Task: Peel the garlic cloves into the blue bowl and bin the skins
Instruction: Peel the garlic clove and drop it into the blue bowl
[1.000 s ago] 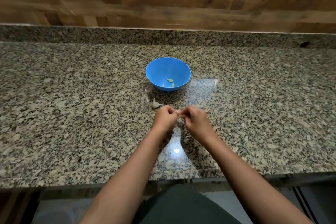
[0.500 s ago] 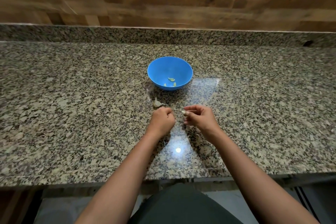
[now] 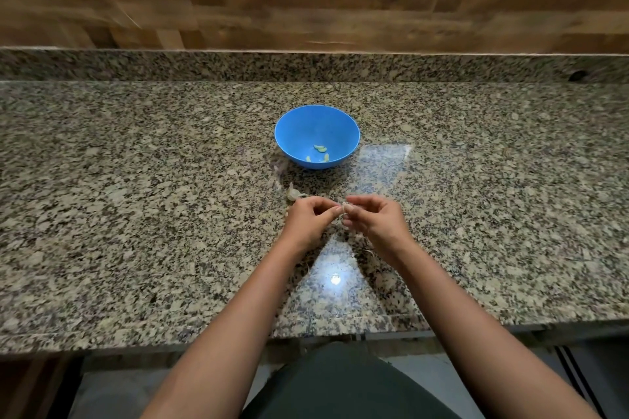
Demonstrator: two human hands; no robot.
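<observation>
A blue bowl [image 3: 296, 133] stands on the granite counter with a few peeled pale garlic cloves [image 3: 320, 148] at its bottom. In front of it my left hand [image 3: 311, 219] and my right hand [image 3: 374, 221] meet fingertip to fingertip just above the counter, both pinching one small garlic clove [image 3: 343, 211] that is mostly hidden by the fingers. An unpeeled piece of garlic [image 3: 292, 194] lies on the counter just beyond my left hand. Thin skin scraps [image 3: 369, 251] lie under my wrists.
The speckled granite counter [image 3: 136, 197] runs wide to both sides, with a raised granite lip and a wooden wall [image 3: 306, 10] behind. Its front edge is near my body. No bin is in view.
Half a second ago my hands were slightly apart, the right one holding the clove. Now they have come together again on the clove.
</observation>
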